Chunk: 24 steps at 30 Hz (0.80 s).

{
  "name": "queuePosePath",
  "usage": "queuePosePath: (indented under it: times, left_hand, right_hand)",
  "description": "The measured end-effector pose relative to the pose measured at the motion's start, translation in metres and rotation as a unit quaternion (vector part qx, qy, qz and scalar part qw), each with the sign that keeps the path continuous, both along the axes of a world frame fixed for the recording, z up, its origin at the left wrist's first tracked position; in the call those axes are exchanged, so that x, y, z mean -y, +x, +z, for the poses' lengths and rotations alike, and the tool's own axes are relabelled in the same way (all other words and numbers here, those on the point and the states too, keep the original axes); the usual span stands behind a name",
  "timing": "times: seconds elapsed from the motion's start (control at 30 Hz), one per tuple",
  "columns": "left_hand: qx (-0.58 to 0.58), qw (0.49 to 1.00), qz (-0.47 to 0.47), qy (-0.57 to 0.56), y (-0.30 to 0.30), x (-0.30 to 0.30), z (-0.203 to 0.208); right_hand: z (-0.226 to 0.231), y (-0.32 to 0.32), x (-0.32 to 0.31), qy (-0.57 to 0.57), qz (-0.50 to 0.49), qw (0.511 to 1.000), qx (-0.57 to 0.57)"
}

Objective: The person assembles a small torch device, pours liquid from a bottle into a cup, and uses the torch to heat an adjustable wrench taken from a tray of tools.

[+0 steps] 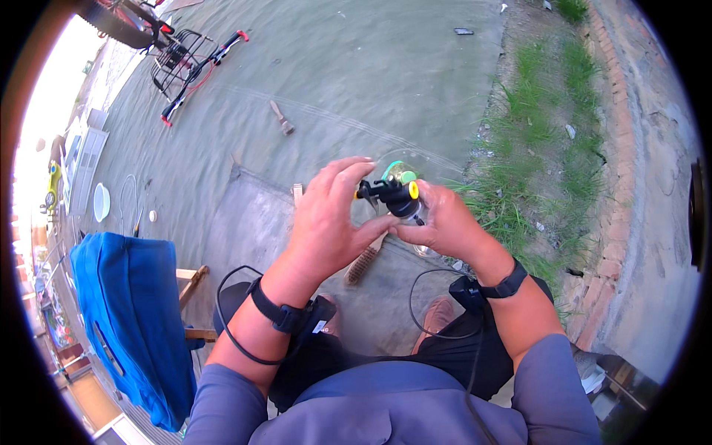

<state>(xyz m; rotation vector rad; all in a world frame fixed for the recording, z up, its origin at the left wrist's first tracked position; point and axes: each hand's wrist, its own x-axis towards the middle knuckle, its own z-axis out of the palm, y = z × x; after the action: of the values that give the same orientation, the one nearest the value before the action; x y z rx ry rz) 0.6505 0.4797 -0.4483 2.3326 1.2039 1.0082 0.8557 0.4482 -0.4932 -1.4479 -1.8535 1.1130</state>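
Between my two hands is a spray bottle with a black head and a yellow round cap (400, 196). My right hand (443, 221) is closed around its clear body, fingers behind and thumb in front. My left hand (330, 208) curls about the nozzle side of the head, its thumb reaching under to the right thumb. Just beyond stands a jar or bottle with a green top (401, 173), partly hidden by the sprayer. Below my hands a bristle brush (362, 267) lies on a grey mat (259, 211), its handle partly covered by my left thumb.
A paintbrush (282, 119) lies on the concrete farther off. Left of me, a blue cloth (130, 319) drapes over a wooden-legged seat, with a white bucket (101, 202) beyond. A bicycle with a basket (182, 67) is far left. Grass (534, 141) and a brick edge (619, 148) run along the right.
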Motion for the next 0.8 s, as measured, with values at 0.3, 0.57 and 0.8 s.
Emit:
queuePosePath:
  times: [0.3,0.57,0.8]
  left_hand:
    - [0.008,0.953,-0.077,-0.294,-0.006,0.003,-0.008]
    - [0.054,0.943,-0.043,-0.325,-0.011,-0.005,-0.011]
    - [0.081,0.894,-0.144,-0.417,-0.034,-0.023,-0.003]
  right_hand:
    - [-0.004,-0.010,0.003,0.119,0.070,0.989,0.054]
    - [0.004,-0.013,-0.002,0.133,0.039,0.990,0.038]
    - [0.002,0.018,-0.013,-0.189,0.200,0.944,-0.183]
